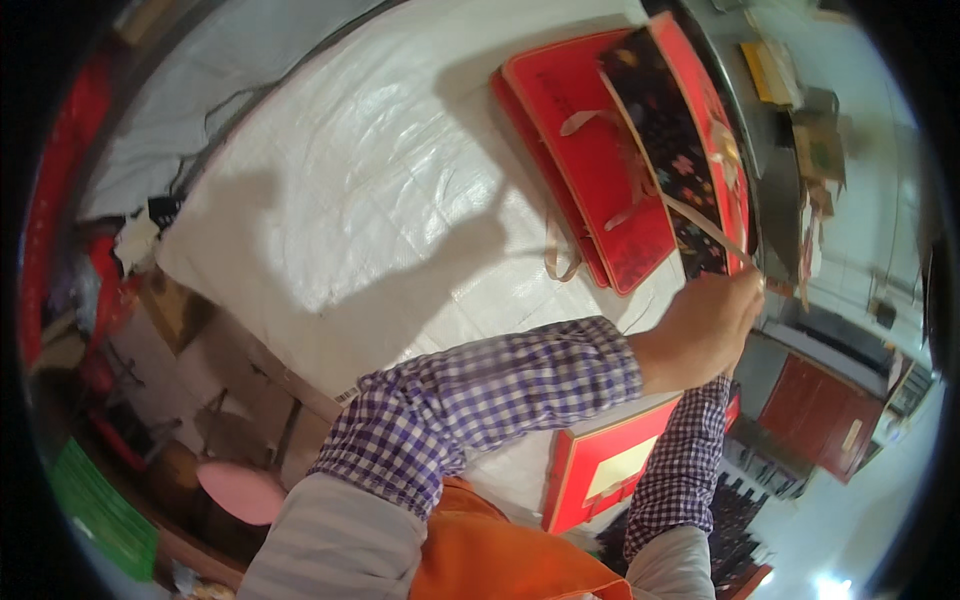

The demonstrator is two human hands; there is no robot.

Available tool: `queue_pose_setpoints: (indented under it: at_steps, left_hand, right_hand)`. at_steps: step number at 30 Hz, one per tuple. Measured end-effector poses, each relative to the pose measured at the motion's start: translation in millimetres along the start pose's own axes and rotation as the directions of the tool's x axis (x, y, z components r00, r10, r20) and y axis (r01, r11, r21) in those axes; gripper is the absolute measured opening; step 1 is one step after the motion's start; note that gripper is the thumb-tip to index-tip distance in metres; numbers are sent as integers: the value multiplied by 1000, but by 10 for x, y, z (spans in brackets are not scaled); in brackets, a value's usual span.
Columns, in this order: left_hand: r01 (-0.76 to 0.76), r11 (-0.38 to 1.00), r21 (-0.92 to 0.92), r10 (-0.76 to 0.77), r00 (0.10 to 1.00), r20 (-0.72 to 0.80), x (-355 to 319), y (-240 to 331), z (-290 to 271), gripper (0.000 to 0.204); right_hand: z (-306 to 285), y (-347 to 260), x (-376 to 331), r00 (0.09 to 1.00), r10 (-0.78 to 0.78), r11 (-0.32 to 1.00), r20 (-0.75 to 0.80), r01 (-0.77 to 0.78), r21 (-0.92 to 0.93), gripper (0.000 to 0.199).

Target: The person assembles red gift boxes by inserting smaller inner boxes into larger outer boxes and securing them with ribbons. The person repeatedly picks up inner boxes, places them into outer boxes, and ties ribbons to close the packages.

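Observation:
A red gift bag with pale ribbon ties lies flat on the table, on top of another red piece. Leaning over its right side is a bag with a dark floral panel and a red side. A beige ribbon runs taut from the floral panel to my left hand, whose curled fingers close on its end. My right hand is almost wholly hidden behind the left one, so its fingers do not show. Below my forearms lies a red box-like piece with a pale yellow panel.
White plastic sheeting covers the table. To the left are a pink round stool, a green crate and cardboard. Cardboard boxes stand beyond the table's right edge, with a brown-red cabinet farther down.

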State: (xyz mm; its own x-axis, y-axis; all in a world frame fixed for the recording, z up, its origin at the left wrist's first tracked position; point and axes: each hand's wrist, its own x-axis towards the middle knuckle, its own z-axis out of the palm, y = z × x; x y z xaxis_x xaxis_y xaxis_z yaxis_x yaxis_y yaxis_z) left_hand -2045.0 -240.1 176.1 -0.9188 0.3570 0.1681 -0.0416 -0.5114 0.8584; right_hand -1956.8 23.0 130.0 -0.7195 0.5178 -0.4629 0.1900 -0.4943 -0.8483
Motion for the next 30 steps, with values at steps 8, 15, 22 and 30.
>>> queue_pose_setpoints:
  at_steps: [8,15,22,30]
  left_hand:
    - [-72,991,111,58,991,118,-21,763,51,20]
    - [28,998,48,-46,899,436,-338,1710,810,26]
    - [-140,985,104,42,772,634,-781,2441,2046,28]
    - [112,994,7,-93,787,610,-1258,2365,2499,32]
  right_hand:
    - [315,-169,-750,967,99,990,-233,-71,125,35]
    - [16,-735,-2014,945,210,976,-249,-190,103,34]
    - [-996,-1162,-3087,998,45,995,33,-48,85,62]
    - [-1771,-547,-3713,938,-344,735,-33,248,-631,74]
